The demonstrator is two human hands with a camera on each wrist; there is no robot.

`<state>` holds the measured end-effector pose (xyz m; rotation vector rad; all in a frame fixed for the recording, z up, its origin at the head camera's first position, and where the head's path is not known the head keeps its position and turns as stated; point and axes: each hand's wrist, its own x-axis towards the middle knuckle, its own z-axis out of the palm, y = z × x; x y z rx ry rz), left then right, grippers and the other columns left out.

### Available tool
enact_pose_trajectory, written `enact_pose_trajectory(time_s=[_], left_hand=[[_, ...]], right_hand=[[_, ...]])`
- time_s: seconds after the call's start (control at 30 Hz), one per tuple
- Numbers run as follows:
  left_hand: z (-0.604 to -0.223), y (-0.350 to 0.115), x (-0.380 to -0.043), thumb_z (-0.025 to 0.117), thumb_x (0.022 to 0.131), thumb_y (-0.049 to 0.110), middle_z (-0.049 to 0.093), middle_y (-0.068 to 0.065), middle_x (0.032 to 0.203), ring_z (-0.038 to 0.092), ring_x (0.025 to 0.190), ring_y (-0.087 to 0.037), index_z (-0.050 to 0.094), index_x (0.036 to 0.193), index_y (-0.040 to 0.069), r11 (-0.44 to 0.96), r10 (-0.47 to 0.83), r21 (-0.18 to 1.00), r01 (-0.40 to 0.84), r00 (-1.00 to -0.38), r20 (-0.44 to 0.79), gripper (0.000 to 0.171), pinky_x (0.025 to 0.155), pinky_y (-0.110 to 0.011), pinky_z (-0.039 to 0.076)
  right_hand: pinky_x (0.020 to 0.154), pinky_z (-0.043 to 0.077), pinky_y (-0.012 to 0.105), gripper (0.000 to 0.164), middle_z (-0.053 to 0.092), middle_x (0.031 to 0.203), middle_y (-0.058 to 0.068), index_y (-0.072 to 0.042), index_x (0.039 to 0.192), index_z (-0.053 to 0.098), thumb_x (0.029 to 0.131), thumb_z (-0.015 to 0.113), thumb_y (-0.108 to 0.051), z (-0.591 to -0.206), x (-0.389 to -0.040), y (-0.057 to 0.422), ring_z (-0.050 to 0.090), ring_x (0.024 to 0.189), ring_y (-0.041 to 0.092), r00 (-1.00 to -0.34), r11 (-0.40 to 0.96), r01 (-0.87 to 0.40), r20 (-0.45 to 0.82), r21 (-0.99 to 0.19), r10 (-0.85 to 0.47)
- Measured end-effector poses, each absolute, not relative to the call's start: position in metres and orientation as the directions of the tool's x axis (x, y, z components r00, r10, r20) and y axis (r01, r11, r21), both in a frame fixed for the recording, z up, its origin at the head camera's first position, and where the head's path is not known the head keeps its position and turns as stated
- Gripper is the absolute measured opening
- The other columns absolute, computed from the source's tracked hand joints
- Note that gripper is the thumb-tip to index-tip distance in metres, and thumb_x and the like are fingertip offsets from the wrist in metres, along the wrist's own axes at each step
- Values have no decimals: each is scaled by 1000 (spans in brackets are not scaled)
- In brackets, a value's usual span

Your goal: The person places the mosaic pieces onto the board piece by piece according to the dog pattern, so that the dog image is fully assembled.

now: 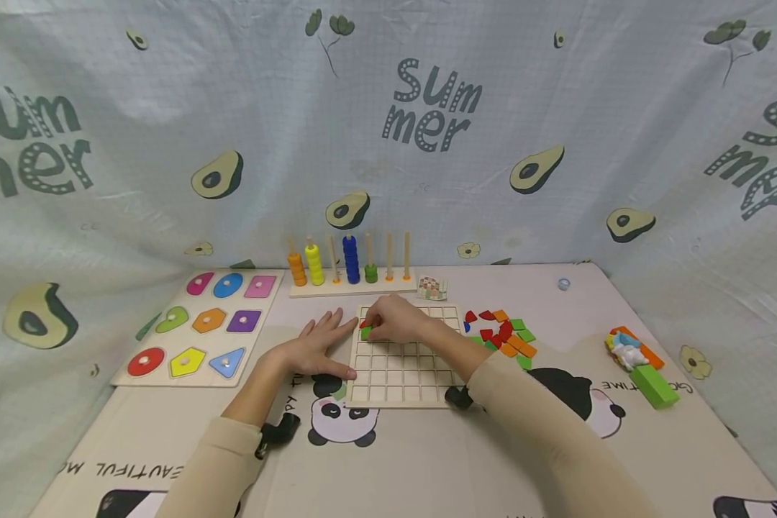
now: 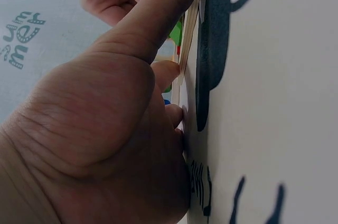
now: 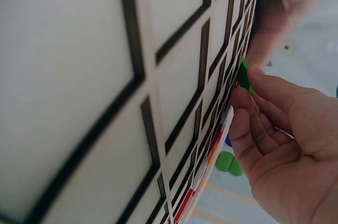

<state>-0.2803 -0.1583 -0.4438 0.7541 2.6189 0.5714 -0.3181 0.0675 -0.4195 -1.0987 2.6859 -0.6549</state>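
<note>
A wooden grid board (image 1: 395,375) with square cells lies flat on the table in the head view. Over its upper left corner, my right hand (image 1: 396,319) pinches a small green tile (image 3: 244,75) between thumb and fingertips. A bit of red (image 1: 363,324) shows right by that tile. With fingers spread, my left hand (image 1: 320,347) rests along the board's left edge, its thumb at the side. In the left wrist view the left thumb (image 2: 158,15) lies against the board's wooden edge. The right hand hides part of the upper rows.
Loose red, orange and green tiles (image 1: 523,345) lie right of the board. Behind stand a bead-peg counter (image 1: 352,289) and a small picture card (image 1: 432,288). A shape puzzle (image 1: 191,314) is at left; a green block (image 1: 654,387) and a small toy figure (image 1: 628,352) are at right.
</note>
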Motion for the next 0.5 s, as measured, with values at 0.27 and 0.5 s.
enact_pose_trajectory(time_s=[0.27, 0.5], left_hand=[[-443, -159, -280, 69, 72, 68, -2, -12, 161, -9, 147, -33, 18, 155, 25, 775, 562, 474, 417, -798, -218, 106, 115, -57, -7], [-441, -158, -279, 69, 73, 67, -2, -12, 161, -8, 147, -33, 18, 155, 25, 776, 564, 471, 421, -796, -219, 105, 115, -57, -6]], right_hand=[[65, 49, 19, 16, 68, 76, -9, -11, 95, 76, 83, 77, -20, -420, -315, 62, 60, 68, 2, -729, 660, -622, 4, -421, -684], [65, 49, 18, 23, 71, 85, -6, -11, 101, 77, 81, 79, -20, -421, -314, 61, 60, 70, 1, -728, 671, -631, -4, -389, -686]])
